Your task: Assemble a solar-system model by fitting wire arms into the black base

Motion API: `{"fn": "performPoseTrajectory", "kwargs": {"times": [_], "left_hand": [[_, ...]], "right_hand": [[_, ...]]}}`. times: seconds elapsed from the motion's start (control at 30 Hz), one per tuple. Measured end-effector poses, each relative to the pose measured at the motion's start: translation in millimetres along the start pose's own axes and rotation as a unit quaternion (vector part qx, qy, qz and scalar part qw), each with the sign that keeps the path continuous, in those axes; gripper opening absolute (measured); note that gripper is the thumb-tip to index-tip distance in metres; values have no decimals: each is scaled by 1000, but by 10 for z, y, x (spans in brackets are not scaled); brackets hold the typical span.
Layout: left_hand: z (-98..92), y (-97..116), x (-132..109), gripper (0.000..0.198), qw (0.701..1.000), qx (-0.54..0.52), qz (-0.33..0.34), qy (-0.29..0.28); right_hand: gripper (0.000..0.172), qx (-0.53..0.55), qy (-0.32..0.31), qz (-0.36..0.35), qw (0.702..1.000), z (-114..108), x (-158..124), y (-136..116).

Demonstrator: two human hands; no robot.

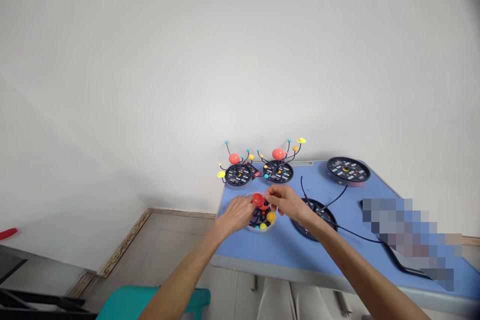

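Note:
My left hand (pixel 236 213) and my right hand (pixel 285 201) meet above a round clear tray (pixel 261 228) holding small yellow and teal balls and black parts. Between my fingertips is a red plastic ball (pixel 259 201), which both hands seem to grip. A yellow ball (pixel 270 216) lies in the tray just below my right hand. Beyond the tray stand two assembled planet models (pixel 240 175) (pixel 278 171) on black disc bases, with orange-red balls on thin black arms. The tray's middle is hidden by my hands.
The blue table (pixel 270 255) also holds a black disc base (pixel 348 170) at the back right and another with long black wires (pixel 314 219) beside my right arm. A blurred patch covers the table's right side. A teal chair (pixel 150 302) stands below left.

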State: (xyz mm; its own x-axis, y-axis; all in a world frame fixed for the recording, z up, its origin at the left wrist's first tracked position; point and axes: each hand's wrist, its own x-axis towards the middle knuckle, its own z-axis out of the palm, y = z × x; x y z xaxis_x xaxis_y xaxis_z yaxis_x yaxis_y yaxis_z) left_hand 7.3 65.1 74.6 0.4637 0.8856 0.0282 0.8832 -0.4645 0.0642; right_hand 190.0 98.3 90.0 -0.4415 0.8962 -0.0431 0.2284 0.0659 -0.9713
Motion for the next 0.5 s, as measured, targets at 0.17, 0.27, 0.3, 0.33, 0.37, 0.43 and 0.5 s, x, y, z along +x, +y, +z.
{"fn": "performPoseTrajectory", "kwargs": {"times": [0.17, 0.27, 0.3, 0.33, 0.37, 0.43, 0.5], "left_hand": [[18, 27, 65, 26, 1000, -19, 18, -1], [-60, -20, 69, 22, 999, -36, 33, 0], [-96, -48, 57, 20, 998, -49, 35, 8], [-131, -78, 42, 18, 997, -74, 32, 20], [-161, -108, 23, 16, 992, -116, 24, 35], [-195, -147, -13, 10, 965, -255, -16, 61], [-197, -140, -40, 4, 899, -427, -69, 72]], "right_hand": [[8, -22, 0, 9, 1000, -50, -71, -73], [10, -24, 1, 15, 1000, -93, -99, -99], [11, -17, 3, 17, 1000, -104, -104, -98], [13, -7, 5, 18, 1000, -111, -106, -91], [15, 8, 5, 19, 1000, -112, -106, -81], [20, 47, -3, 16, 999, -93, -97, -61], [24, 89, -24, 11, 996, -50, -82, -56]]}}
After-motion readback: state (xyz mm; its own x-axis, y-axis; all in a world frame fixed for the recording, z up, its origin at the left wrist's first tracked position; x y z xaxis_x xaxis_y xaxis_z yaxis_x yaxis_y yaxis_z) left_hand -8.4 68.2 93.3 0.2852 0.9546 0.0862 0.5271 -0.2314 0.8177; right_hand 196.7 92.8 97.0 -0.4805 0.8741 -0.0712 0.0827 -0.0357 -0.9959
